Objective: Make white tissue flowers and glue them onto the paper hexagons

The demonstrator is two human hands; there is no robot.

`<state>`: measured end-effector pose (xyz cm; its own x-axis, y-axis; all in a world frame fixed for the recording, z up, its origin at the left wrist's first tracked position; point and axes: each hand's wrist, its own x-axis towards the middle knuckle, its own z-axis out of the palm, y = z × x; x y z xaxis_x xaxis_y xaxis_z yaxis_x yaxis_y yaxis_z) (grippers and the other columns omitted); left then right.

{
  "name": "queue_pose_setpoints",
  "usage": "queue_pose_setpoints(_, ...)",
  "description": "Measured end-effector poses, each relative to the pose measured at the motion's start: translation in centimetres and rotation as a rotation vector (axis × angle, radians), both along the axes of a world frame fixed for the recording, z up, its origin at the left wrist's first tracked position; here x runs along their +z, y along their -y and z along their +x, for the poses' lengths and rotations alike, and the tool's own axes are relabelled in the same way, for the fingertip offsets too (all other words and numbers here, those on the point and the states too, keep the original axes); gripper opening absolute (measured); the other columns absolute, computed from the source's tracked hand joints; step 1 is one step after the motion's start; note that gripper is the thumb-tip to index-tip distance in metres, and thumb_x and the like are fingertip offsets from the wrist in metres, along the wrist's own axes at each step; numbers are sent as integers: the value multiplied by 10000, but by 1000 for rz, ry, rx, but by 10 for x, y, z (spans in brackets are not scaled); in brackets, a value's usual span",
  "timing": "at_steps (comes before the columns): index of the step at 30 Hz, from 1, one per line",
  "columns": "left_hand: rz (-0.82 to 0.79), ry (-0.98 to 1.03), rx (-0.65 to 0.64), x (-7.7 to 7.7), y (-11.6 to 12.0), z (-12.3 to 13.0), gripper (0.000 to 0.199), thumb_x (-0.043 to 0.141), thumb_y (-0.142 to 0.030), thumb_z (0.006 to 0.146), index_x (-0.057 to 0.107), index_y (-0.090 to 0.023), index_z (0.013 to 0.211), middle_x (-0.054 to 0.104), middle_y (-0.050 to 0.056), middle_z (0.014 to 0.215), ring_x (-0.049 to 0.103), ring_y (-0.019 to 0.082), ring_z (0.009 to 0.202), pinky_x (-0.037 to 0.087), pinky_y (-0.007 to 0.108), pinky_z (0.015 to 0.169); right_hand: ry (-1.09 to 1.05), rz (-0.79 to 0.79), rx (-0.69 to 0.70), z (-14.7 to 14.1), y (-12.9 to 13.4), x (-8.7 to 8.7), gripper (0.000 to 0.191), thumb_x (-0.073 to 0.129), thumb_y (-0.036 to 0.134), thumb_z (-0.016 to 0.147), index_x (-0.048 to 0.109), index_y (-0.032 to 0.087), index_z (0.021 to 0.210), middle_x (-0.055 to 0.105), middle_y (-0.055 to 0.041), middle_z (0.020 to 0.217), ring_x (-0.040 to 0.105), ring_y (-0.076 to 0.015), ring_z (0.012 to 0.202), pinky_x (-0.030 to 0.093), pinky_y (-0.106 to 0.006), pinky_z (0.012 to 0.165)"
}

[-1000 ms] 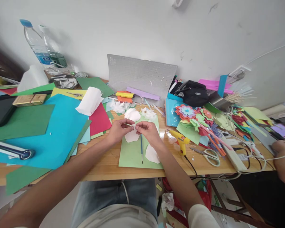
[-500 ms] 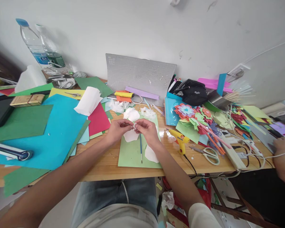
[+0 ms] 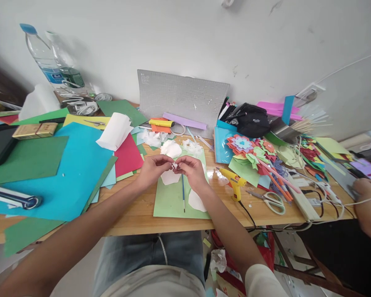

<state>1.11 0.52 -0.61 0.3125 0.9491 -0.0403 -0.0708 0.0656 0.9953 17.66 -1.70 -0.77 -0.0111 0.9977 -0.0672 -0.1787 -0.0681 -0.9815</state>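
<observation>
Between the fingertips of both hands is a small piece of white paper. My left hand pinches it from the left, and my right hand pinches it from the right. Both hands hover over a light green sheet. On that sheet lie a thin blue paintbrush, a white paper cutout partly under the hands, and another white cutout partly behind my right forearm. Just beyond my fingers sits a crumpled white paper piece.
To the right lie a yellow glue gun, scissors, paper flowers and a power strip. Coloured sheets and a tissue roll cover the left. A grey cutting mat leans on the wall. Another person's hand is far right.
My fingers have shifted slightly around the white paper piece, and a bit more of it shows between them. Everything else on the table stays in place.
</observation>
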Motion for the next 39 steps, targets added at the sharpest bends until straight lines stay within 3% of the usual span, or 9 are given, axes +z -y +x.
queue_pose_setpoints(8,29,-36,5,-1,-3,0,294,757,-398,697,697,-160,859,696,62,826,617,173,751,483,305,711,146,105,13,-2,2,0,173,686,365,757,701,193,768,671,-7,665,653,-153,625,579,-329,686)
queue_pose_setpoints(13,123,-86,22,-7,-7,-3,279,728,-406,729,668,-175,873,685,53,846,632,182,794,481,318,760,199,89,27,3,1,-2,251,734,407,744,700,211,897,686,-6,730,667,-158,667,567,-302,662)
queue_pose_setpoints(17,181,-153,13,-8,-7,-4,253,696,-408,762,653,-188,879,673,38,818,634,179,796,479,315,760,315,67,45,7,-2,-6,262,729,445,736,709,186,767,662,-18,680,622,-146,630,530,-274,615)
queue_pose_setpoints(22,19,-56,-5,-1,-1,-1,411,738,-471,723,652,-173,992,659,52,894,611,178,809,511,296,659,209,31,-43,2,-2,-2,237,743,426,710,700,194,736,640,1,650,588,-126,604,500,-260,604)
queue_pose_setpoints(26,-134,-3,-30,-1,4,3,416,775,-506,675,679,-159,882,644,46,883,576,143,744,527,275,629,123,8,-121,-3,0,1,224,752,412,700,707,197,744,627,13,637,565,-112,585,486,-257,605)
queue_pose_setpoints(31,-168,10,8,-5,5,5,374,778,-508,674,676,-167,788,619,20,800,550,122,701,526,252,606,125,7,-134,-5,0,-2,246,756,430,689,706,195,746,621,14,626,565,-118,592,489,-269,618)
queue_pose_setpoints(39,-173,-7,-3,-8,5,7,408,782,-529,667,703,-171,844,634,27,799,557,132,695,544,264,582,133,25,-134,-7,1,-3,239,750,434,697,697,205,739,623,12,635,566,-124,596,498,-280,630)
